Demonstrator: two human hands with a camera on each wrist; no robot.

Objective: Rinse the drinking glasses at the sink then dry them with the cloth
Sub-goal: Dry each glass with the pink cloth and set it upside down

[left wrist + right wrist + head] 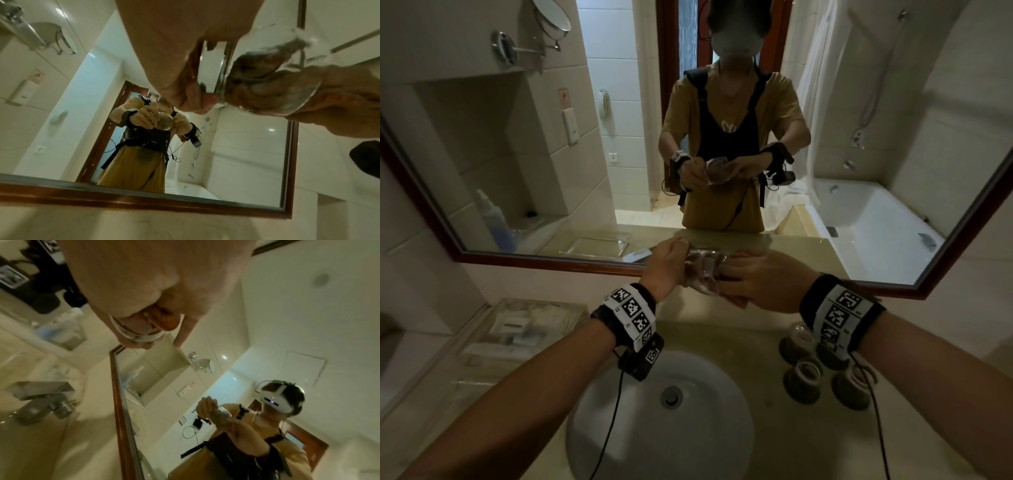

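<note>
Both forearms reach forward and converge at chest height, each wrist wrapped in a black band with white tag markers. The left hand [669,262] is curled, thumb and fingers closed on the base end of a drinking glass [703,269] held on its side between the hands. The right hand [767,282] lies back-up, its fingers [255,87] pushed into the open mouth of the drinking glass, thumb outside the rim.
</note>
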